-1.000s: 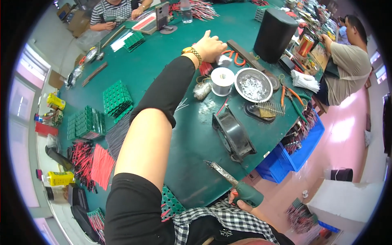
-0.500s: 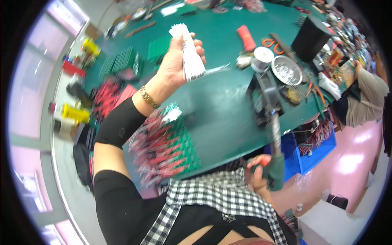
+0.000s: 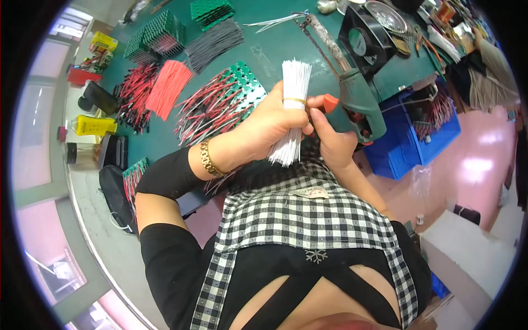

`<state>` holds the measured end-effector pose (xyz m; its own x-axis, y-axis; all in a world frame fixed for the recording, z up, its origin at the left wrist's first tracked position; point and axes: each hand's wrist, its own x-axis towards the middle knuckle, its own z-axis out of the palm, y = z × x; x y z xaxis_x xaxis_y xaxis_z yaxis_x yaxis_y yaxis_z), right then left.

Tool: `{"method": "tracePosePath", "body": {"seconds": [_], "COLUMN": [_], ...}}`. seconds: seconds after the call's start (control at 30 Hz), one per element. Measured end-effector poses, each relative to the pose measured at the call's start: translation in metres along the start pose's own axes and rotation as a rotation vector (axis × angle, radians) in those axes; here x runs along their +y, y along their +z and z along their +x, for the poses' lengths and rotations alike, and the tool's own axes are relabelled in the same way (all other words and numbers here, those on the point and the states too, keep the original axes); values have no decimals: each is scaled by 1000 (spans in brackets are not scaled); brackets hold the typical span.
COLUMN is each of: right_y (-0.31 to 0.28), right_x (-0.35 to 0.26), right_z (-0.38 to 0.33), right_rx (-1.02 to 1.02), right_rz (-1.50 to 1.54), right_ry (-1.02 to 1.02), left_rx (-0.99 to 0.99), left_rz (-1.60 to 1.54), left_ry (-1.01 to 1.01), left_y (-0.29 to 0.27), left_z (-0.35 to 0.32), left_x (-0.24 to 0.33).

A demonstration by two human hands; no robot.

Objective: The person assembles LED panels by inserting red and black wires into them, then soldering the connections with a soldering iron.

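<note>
White wire bundle [image 3: 291, 118], banded by a yellow ring, now stands upright close above the lap, no longer raised over the counter [image 3: 165, 140] as half a second ago; I judge it fetched in for work. Left hand [image 3: 269, 126] fingers clench its middle, strands fanning at twelve and six o'clock. At three o'clock, touching, the right hand [image 3: 333, 140] grasps the green soldering gun [image 3: 357, 102], now brought beside the bundle.
</note>
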<state>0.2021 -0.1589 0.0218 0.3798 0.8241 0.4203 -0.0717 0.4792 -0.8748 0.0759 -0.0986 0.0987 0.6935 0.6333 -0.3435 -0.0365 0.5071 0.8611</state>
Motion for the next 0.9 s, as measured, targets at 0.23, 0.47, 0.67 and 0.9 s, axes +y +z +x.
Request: {"method": "tracePosePath", "body": {"seconds": [0.23,0.47,0.67,0.9], "right_y": [-13,-46,-49,-82], "right_x": [8,29,25,-3], "right_z": [1,-6,12,33], "right_rx": [42,50,254,515], "right_rz": [-232,-317,-294,-439], "right_ry": [-127,52,-135,-242], "left_rx": [40,-81,-34,-483], "left_rz": [78,124,83,475], "left_ry": [169,97,101,-245], "left_y": [17,34,45,26], "left_z": [10,22,26,15], "left_x": [-10,-16,-11,11]}}
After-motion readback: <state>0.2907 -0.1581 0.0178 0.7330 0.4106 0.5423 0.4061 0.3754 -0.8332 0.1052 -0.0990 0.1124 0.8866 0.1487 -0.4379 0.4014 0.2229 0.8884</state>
